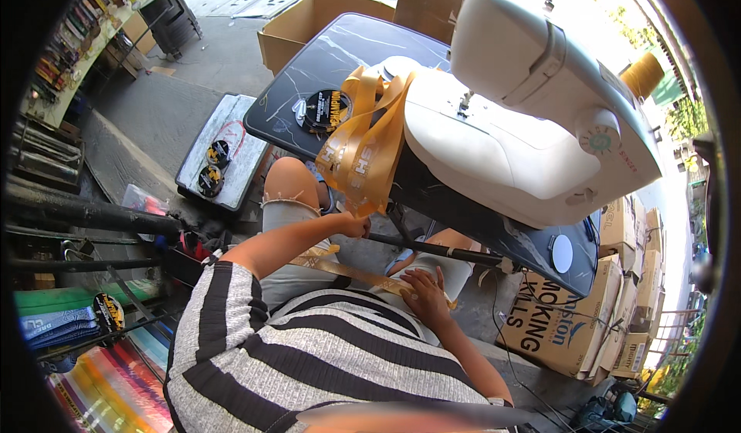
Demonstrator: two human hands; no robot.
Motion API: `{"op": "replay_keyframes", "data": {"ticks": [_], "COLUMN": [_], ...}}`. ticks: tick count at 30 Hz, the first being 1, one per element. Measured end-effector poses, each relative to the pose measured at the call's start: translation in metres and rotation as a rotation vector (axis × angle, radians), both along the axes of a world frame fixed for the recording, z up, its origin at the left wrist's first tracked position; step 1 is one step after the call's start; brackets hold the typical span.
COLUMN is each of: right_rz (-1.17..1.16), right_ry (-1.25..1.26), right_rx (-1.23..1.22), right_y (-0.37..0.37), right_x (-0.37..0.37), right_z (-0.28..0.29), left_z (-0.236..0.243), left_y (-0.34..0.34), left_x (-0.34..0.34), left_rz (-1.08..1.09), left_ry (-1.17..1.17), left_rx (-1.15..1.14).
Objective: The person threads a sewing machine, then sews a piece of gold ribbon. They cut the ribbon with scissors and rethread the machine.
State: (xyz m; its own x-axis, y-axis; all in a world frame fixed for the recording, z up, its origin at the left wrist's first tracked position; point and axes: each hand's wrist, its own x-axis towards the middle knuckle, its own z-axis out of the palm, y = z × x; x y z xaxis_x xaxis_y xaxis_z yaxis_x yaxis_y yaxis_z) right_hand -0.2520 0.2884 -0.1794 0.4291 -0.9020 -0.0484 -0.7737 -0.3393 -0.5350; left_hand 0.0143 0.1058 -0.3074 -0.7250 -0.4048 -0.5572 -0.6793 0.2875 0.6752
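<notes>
My left hand [355,225] is closed at the lower end of a bundle of gold printed ribbons [369,151], which hang over the near edge of a dark marble-patterned table [270,109]. Across my lap lies a strip of gold ribbon [351,272]. My right hand [424,297] rests on its right end at my thigh, fingers spread rather than wrapped around it. Behind the hanging ribbons stands a white sewing machine [494,147]. Beside them on the table is a round black-and-gold medal [328,110].
A low white-topped box [243,167] at the left bears two round black medals [214,167]. Cardboard cartons [575,317] are stacked at the right, and an open carton [309,28] stands behind the table. A cable [503,333] runs down right of my leg. Colourful ribbons [116,387] lie lower left.
</notes>
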Motion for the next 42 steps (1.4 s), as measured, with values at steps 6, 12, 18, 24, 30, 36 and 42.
{"op": "replay_keyframes", "data": {"ticks": [6, 12, 18, 24, 30, 36, 42], "right_rz": [-0.13, 0.05, -0.119, -0.324, -0.508, -0.551, -0.501], "right_ry": [-0.429, -0.642, -0.636, -0.586, -0.393, -0.382, 0.05], "right_rx": [0.154, 0.843, 0.738, 0.666, 0.73, 0.71, 0.82], "right_y": [-0.028, -0.059, -0.056, -0.038, -0.005, 0.016, 0.022], "right_x": [0.033, 0.03, -0.035, -0.096, -0.16, -0.2, -0.163], "right_z": [0.038, 0.09, 0.162, 0.186, 0.189, 0.119, 0.054], "left_z": [0.127, 0.248, 0.29, 0.287, 0.243, 0.175, 0.128], "left_y": [0.071, 0.073, 0.049, 0.041, 0.039, 0.054, 0.077], "left_x": [-0.01, -0.003, 0.073, 0.128, 0.207, 0.289, 0.31], "left_rz": [0.09, 0.116, 0.269, 0.374, 0.664, 0.757, 0.598], "left_ry": [0.462, 0.778, 0.481, 0.376, 0.441, 0.304, -0.415], "left_rx": [0.263, 0.374, 0.696, 0.691, 0.646, 0.74, 0.678]}}
